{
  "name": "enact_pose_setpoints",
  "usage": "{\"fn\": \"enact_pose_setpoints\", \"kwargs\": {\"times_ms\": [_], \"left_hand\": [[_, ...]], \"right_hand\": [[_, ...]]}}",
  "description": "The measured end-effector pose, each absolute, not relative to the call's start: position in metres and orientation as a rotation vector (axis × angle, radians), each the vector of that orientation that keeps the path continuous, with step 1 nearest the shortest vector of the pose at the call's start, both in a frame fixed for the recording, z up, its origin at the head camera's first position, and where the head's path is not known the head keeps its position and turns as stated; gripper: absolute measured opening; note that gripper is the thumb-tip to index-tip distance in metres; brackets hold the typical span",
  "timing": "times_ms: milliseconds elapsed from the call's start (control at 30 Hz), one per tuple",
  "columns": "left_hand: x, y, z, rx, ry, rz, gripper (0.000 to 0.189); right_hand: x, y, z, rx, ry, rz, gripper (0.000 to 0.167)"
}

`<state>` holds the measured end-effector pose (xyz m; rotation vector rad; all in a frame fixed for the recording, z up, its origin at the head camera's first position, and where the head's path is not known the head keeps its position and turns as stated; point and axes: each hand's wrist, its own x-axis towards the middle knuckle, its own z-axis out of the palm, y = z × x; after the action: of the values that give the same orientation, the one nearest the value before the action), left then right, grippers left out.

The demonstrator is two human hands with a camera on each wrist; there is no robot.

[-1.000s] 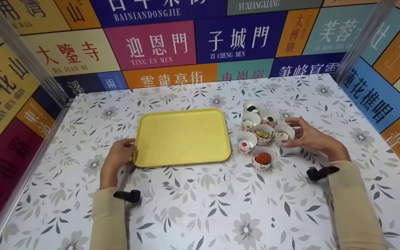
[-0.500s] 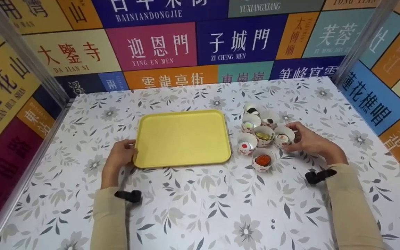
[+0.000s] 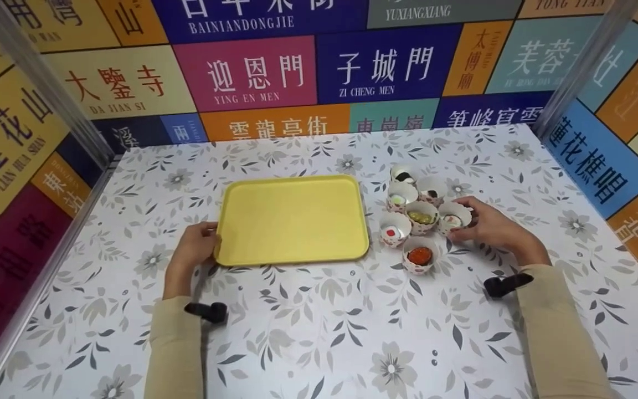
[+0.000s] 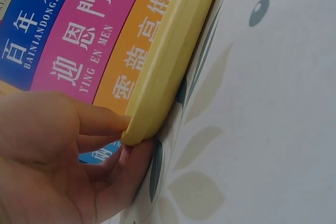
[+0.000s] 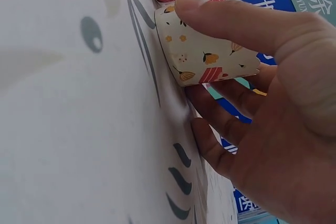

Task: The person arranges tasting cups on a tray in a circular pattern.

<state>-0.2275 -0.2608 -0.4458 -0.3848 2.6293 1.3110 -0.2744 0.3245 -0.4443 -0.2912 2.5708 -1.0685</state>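
Note:
A yellow tray (image 3: pixel 294 221) lies flat on the table. My left hand (image 3: pixel 194 246) pinches its near left corner; the left wrist view shows the thumb on the rim and fingers underneath. To the tray's right stand several patterned paper baking cups, each with a small food-like piece inside. My right hand (image 3: pixel 490 224) grips the rightmost paper cup (image 3: pixel 453 218), which holds a pale round piece. In the right wrist view, the thumb lies on one side of this cup (image 5: pixel 210 51) and fingers on the other, its base at the table.
Close beside the gripped cup is a paper cup with green pieces (image 3: pixel 422 216). Nearest me stands a cup with an orange-red piece (image 3: pixel 419 255). A flower-patterned cloth (image 3: pixel 319 332) covers the table, and colourful sign-printed walls (image 3: pixel 252 72) enclose it.
My right hand has drawn in toward the rightmost cup and its fingers have come together on it. My left hand keeps its hold on the tray corner.

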Motion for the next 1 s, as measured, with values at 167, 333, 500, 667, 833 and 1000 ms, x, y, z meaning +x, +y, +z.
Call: {"fn": "enact_pose_setpoints", "kwargs": {"times_ms": [167, 333, 500, 667, 833, 1000], "left_hand": [[-0.227, -0.261, -0.449, -0.377, 2.641, 1.298, 0.046], [-0.227, -0.260, -0.448, -0.369, 2.645, 1.301, 0.047], [-0.227, -0.260, -0.447, -0.365, 2.650, 1.265, 0.049], [-0.227, -0.262, -0.449, -0.370, 2.647, 1.249, 0.049], [-0.227, -0.263, -0.449, -0.368, 2.547, 1.342, 0.050], [-0.228, -0.262, -0.447, -0.373, 2.541, 1.346, 0.050]], "right_hand": [[-0.273, 0.324, -0.445, -0.266, 2.583, -1.044, 0.081], [-0.271, 0.325, -0.439, -0.214, 2.578, -1.050, 0.080], [-0.271, 0.324, -0.436, -0.215, 2.587, -1.084, 0.076], [-0.271, 0.322, -0.433, -0.196, 2.619, -1.080, 0.075], [-0.270, 0.320, -0.426, -0.191, 2.689, -1.016, 0.072], [-0.269, 0.316, -0.417, -0.197, 2.715, -1.018, 0.074]]}}
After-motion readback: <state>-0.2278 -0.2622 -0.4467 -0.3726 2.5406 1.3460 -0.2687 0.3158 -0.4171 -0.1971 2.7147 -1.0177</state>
